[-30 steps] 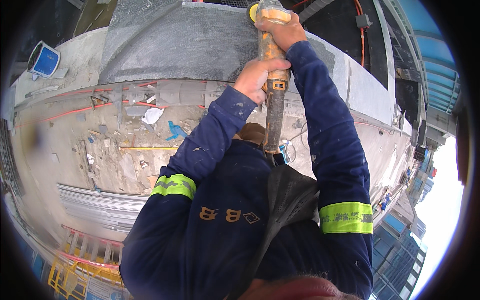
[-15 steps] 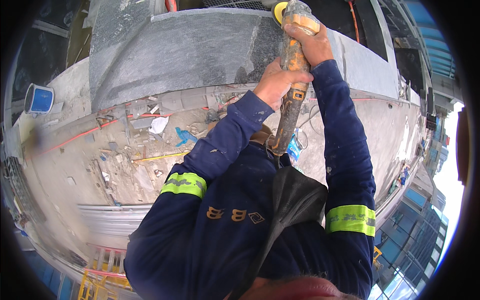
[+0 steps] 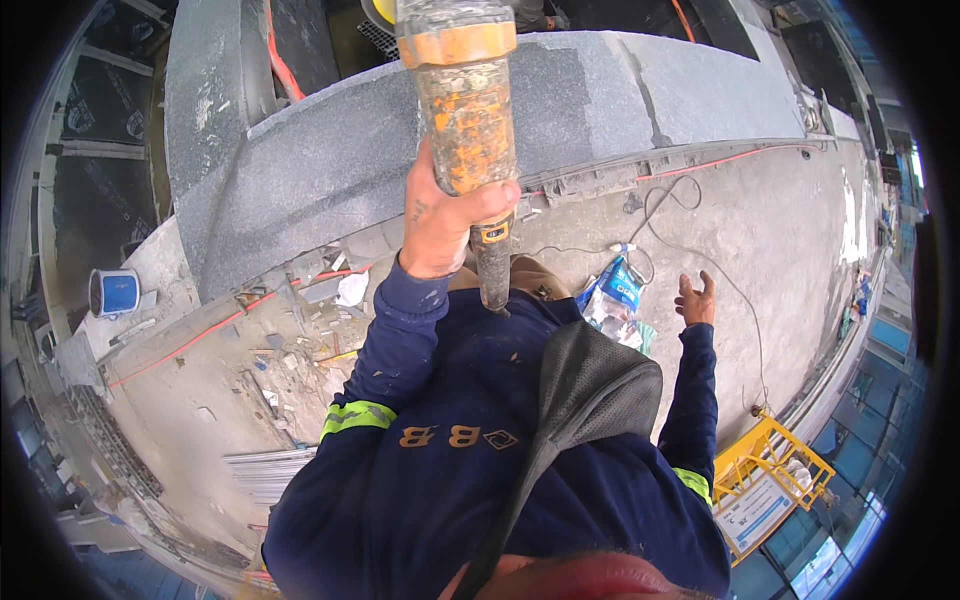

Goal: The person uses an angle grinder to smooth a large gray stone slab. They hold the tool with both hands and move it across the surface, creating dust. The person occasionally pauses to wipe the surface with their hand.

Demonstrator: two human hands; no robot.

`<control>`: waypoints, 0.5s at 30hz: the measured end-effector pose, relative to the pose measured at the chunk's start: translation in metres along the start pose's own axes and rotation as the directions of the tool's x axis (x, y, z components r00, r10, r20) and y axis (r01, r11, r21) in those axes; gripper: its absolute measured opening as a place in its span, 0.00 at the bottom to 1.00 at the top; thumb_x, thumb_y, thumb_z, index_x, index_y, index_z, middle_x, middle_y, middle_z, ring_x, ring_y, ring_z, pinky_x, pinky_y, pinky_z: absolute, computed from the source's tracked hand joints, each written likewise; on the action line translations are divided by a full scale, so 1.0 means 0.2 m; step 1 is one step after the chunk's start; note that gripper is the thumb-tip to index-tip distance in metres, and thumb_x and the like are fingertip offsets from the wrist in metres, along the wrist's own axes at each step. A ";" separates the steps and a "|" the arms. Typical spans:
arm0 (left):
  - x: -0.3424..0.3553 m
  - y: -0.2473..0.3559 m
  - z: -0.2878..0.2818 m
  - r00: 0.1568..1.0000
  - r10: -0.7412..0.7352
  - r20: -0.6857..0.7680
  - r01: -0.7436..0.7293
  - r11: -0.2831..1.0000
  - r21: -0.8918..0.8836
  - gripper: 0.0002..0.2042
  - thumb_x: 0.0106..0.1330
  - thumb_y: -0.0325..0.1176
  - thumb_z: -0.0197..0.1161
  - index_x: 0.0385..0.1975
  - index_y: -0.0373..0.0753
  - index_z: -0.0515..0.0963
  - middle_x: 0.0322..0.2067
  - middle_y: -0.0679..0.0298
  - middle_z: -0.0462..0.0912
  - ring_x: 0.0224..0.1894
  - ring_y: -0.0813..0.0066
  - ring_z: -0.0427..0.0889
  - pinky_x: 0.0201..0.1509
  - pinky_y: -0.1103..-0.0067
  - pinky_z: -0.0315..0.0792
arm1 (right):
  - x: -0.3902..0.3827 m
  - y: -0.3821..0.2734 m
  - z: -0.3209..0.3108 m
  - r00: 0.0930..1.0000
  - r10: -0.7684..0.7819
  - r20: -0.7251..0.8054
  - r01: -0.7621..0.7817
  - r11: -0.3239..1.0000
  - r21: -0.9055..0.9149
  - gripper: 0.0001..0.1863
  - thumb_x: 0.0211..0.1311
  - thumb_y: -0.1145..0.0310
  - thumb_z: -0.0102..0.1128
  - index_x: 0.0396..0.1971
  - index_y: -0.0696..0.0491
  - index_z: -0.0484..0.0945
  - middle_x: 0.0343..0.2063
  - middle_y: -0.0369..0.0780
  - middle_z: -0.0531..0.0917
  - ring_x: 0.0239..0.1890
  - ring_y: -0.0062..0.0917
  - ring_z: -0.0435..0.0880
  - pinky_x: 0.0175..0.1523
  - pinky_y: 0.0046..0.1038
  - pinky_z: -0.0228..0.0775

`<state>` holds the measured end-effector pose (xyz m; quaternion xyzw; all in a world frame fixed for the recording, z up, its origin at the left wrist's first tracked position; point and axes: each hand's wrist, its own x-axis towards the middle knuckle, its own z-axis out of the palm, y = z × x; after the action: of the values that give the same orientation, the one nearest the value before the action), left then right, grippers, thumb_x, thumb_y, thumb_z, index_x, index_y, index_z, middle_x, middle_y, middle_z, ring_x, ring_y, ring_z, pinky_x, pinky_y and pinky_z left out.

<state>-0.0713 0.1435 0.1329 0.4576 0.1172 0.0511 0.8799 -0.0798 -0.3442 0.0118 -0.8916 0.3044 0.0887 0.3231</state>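
Observation:
My left hand (image 3: 435, 228) is wrapped round the worn orange and black body of an angle grinder (image 3: 470, 125). The tool is raised upright close to the view, its head at the top edge and its narrow handle end pointing down toward my chest. Part of a yellow disc (image 3: 382, 10) shows beside the head, cut off by the frame. Off to the right, my right hand (image 3: 695, 300) is empty with its fingers apart, over the concrete floor. Beyond the grinder runs a grey stone ledge (image 3: 330, 150), with a darker patch behind the tool.
A blue and white bucket (image 3: 115, 293) stands at the left. Rubble and offcuts (image 3: 290, 370) litter the floor below the ledge. A blue plastic bag (image 3: 615, 290) and a loose dark cable (image 3: 735, 280) lie on the right, near a yellow metal frame (image 3: 770, 450).
My right hand has let go of the grinder and swung down to the right. My left hand has brought the tool left and closer, away from the ledge.

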 end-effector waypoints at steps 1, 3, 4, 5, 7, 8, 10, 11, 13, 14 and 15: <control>-0.03 0.02 -0.02 0.997 0.049 -0.056 -0.045 0.997 0.062 0.30 0.47 0.31 0.72 0.53 0.32 0.71 0.41 0.56 0.80 0.37 0.66 0.83 0.40 0.73 0.79 | -0.02 0.25 0.07 0.995 0.095 -0.001 -0.095 0.995 -0.011 0.40 0.58 0.51 0.69 0.64 0.55 0.64 0.31 0.48 0.85 0.22 0.28 0.84 0.24 0.29 0.76; -0.09 0.07 -0.08 0.986 0.086 -0.140 -0.072 0.992 0.101 0.31 0.47 0.33 0.71 0.54 0.31 0.70 0.42 0.53 0.79 0.38 0.62 0.83 0.38 0.69 0.81 | -0.09 0.70 0.23 0.935 0.338 0.110 -0.324 0.938 -0.126 0.39 0.56 0.52 0.70 0.63 0.55 0.64 0.30 0.47 0.84 0.19 0.28 0.82 0.19 0.33 0.73; -0.13 0.10 -0.10 0.977 0.122 -0.174 -0.097 0.985 0.143 0.32 0.47 0.33 0.71 0.54 0.31 0.69 0.43 0.52 0.79 0.39 0.61 0.83 0.38 0.67 0.82 | -0.11 0.89 0.32 0.901 0.392 0.186 -0.362 0.915 -0.177 0.39 0.56 0.53 0.70 0.63 0.55 0.65 0.31 0.47 0.84 0.20 0.29 0.83 0.21 0.33 0.73; -0.17 0.13 -0.12 0.965 0.165 -0.204 -0.127 0.974 0.189 0.32 0.47 0.34 0.71 0.54 0.31 0.69 0.43 0.51 0.78 0.39 0.60 0.83 0.38 0.66 0.82 | -0.12 1.06 0.41 0.864 0.438 0.249 -0.385 0.893 -0.232 0.38 0.57 0.53 0.69 0.62 0.55 0.66 0.32 0.47 0.84 0.21 0.29 0.83 0.22 0.33 0.74; -0.24 0.17 -0.16 0.935 0.256 -0.245 -0.191 0.946 0.261 0.33 0.48 0.35 0.70 0.55 0.30 0.68 0.44 0.50 0.77 0.40 0.58 0.83 0.37 0.64 0.82 | -0.12 1.32 0.57 0.799 0.483 0.357 -0.377 0.866 -0.328 0.36 0.58 0.54 0.68 0.61 0.56 0.67 0.34 0.48 0.84 0.22 0.29 0.83 0.25 0.33 0.75; -0.27 0.19 -0.17 0.919 0.300 -0.256 -0.224 0.931 0.288 0.33 0.48 0.36 0.70 0.55 0.31 0.67 0.44 0.50 0.77 0.40 0.57 0.83 0.37 0.64 0.82 | -0.08 1.40 0.63 0.786 0.471 0.401 -0.337 0.870 -0.361 0.35 0.58 0.54 0.68 0.61 0.56 0.68 0.35 0.48 0.84 0.23 0.30 0.84 0.27 0.33 0.75; -0.34 0.22 -0.19 0.881 0.372 -0.293 -0.270 0.903 0.335 0.35 0.49 0.38 0.70 0.56 0.31 0.66 0.45 0.49 0.76 0.39 0.55 0.83 0.37 0.63 0.83 | 0.07 1.45 0.73 0.797 0.390 0.462 -0.218 0.898 -0.383 0.33 0.59 0.55 0.67 0.59 0.57 0.69 0.37 0.49 0.84 0.25 0.30 0.84 0.30 0.33 0.76; -0.38 0.22 -0.19 0.864 0.408 -0.297 -0.299 0.888 0.349 0.35 0.49 0.38 0.71 0.57 0.31 0.65 0.46 0.49 0.76 0.39 0.55 0.83 0.37 0.63 0.83 | 0.14 1.42 0.76 0.811 0.337 0.479 -0.170 0.918 -0.357 0.32 0.59 0.55 0.67 0.59 0.57 0.70 0.38 0.49 0.84 0.26 0.30 0.85 0.31 0.33 0.77; -0.45 0.23 -0.20 0.825 0.473 -0.309 -0.348 0.857 0.381 0.36 0.49 0.39 0.71 0.58 0.31 0.64 0.47 0.49 0.75 0.40 0.55 0.82 0.37 0.62 0.83 | 0.29 1.26 0.77 0.839 0.255 0.480 -0.166 0.961 -0.220 0.30 0.60 0.56 0.66 0.58 0.57 0.71 0.40 0.50 0.84 0.27 0.31 0.85 0.34 0.32 0.78; -0.49 0.24 -0.20 0.803 0.493 -0.334 -0.367 0.851 0.375 0.36 0.48 0.38 0.71 0.58 0.31 0.65 0.47 0.49 0.75 0.40 0.55 0.82 0.38 0.62 0.82 | 0.37 1.13 0.73 0.847 0.277 0.453 -0.279 0.958 -0.064 0.30 0.61 0.57 0.65 0.60 0.56 0.69 0.38 0.49 0.84 0.26 0.30 0.84 0.31 0.33 0.77; -0.53 0.24 -0.19 0.782 0.504 -0.367 -0.376 0.850 0.368 0.36 0.47 0.37 0.72 0.58 0.31 0.65 0.46 0.48 0.76 0.40 0.55 0.82 0.38 0.62 0.82 | 0.47 0.97 0.69 0.857 0.242 0.456 -0.330 0.936 0.125 0.31 0.62 0.57 0.65 0.61 0.54 0.68 0.35 0.47 0.84 0.25 0.30 0.84 0.28 0.33 0.76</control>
<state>-0.1827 0.1804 0.1670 0.5650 0.2124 0.3450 0.7188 -0.1162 -0.4210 -0.2300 -0.7571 0.3618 0.3010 0.4530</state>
